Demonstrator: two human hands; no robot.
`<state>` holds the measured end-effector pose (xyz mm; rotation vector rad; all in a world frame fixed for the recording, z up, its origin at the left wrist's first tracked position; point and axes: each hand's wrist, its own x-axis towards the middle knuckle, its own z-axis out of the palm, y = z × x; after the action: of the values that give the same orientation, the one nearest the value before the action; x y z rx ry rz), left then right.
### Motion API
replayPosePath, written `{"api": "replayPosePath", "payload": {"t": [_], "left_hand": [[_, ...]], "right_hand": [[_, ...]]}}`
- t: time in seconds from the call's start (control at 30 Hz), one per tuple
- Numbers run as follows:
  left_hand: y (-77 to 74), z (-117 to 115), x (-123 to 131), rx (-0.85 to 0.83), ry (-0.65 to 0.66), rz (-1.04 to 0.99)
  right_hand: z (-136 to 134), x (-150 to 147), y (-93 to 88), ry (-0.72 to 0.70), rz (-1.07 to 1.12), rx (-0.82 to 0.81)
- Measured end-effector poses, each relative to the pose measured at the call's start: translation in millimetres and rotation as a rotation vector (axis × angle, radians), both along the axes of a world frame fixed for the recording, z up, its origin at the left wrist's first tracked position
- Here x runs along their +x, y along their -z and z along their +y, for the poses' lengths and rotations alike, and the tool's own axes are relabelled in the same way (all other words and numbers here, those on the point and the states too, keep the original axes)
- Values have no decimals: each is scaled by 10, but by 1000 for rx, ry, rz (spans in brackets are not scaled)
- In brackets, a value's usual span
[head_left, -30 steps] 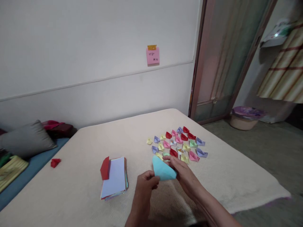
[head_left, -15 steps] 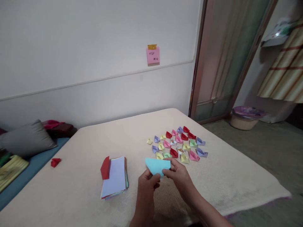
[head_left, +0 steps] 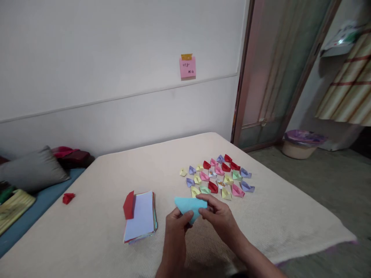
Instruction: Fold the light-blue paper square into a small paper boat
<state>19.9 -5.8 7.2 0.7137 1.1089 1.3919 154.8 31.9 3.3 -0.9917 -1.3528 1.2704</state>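
Note:
A folded light-blue sheet of paper [head_left: 188, 204], wide at the top and narrowing to a point below, is held between both hands above the cloth. My left hand [head_left: 177, 227] grips its lower left part, thumb on the near face. At the right end, my right hand [head_left: 217, 212] pinches the paper between thumb and fingers. Just beyond it lie several small folded paper boats [head_left: 213, 187] in red, pink, yellow, green, purple and white. To the left is a stack of coloured paper [head_left: 142, 218] with a lilac sheet on top and a folded red paper [head_left: 129, 205] on its left edge.
The pale cloth [head_left: 101, 239] covers a wide surface against the wall. A small red folded paper piece [head_left: 68, 198] sits far left. Beyond that edge is a grey pillow [head_left: 34, 170]. A pink note [head_left: 188, 68] is taped to the wall. A basin [head_left: 301, 148] stands on the floor at right.
Both hands and the light-blue paper have shifted slightly left and down. My right fingers now reach further over the paper's top edge. The stack and the boats stay put.

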Motion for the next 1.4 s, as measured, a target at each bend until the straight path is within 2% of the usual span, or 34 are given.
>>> {"api": "replayPosePath", "payload": {"t": [0.2,0.43,0.6,0.87,1.1,1.27,1.4], "left_hand": [[-96,-41,15,16,5,24],[-121,-45,24,16,-15,5],[-152,-59,41,28,-28,-8],[-232,-91,48,41,22,-37],[-128,-9,-63,28,-59,89],[-67,74,-95,98,-136,105],[-77,75,-145,136,-115,150]], "right_hand": [[7,-5,-7,-31,35,22],[-1,0,-119,-99,174,-130],[-19,-19,-128,-124,161,-152],[-61,-61,-133,-62,150,-167],[-19,-28,-140,-33,123,-168],[-6,-18,-124,-41,104,-143],[-11,-5,-163,-24,82,-134]]}}
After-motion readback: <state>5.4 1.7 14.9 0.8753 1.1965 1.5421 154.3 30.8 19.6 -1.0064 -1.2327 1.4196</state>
